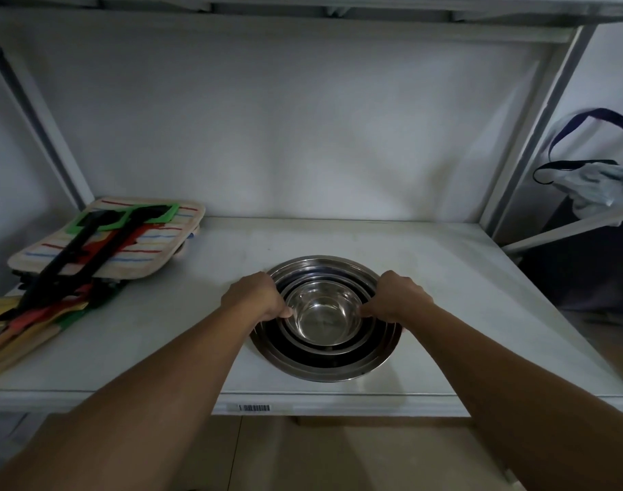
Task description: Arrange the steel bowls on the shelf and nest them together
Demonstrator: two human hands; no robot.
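Several steel bowls sit nested in one stack near the front of the white shelf [444,278]. The largest bowl [324,372] is outermost. The smallest bowl [322,320] sits in the middle, shiny inside. My left hand [255,297] grips the left rim of the smallest bowl, thumb inside. On the opposite side my right hand [398,299] holds that bowl's right rim. Both forearms reach in from below.
A striped pot holder [154,249] lies at the shelf's left with coloured long-handled utensils [65,278] across it. A metal upright and brace [536,136] stand at the right. Bags [600,186] hang beyond the rack.
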